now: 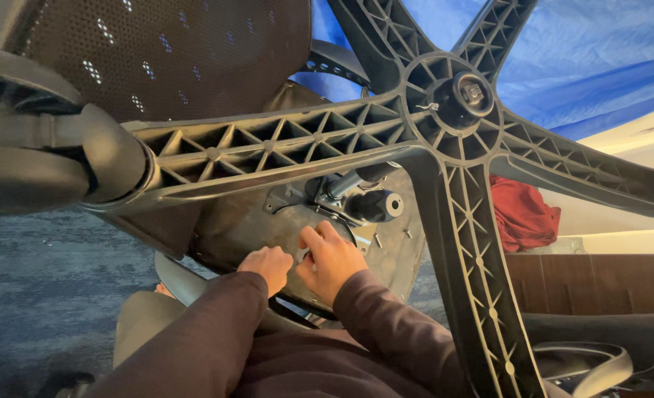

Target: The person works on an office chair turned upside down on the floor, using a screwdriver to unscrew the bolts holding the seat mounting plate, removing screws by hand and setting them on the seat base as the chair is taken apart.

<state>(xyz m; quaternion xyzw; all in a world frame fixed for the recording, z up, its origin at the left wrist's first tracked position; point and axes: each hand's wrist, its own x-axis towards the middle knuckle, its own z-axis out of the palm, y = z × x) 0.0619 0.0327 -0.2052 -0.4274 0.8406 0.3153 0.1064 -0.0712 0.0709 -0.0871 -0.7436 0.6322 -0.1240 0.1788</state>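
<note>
**Working on the underside of an upturned office chair**

Pressing against the seat underside [246,221], both hands sit close together below the chair's star base [445,140]. The left hand [266,264] is curled into a loose fist, knuckles on the dark panel; whether it grips anything I cannot tell. The right hand [332,254] has its fingers bent, fingertips touching the metal mechanism plate [291,197] just beside the black knob [382,206]. 1 caster [43,140] looms at the left. A red cloth [522,214] lies behind, beneath blue sheeting [592,51].
</note>
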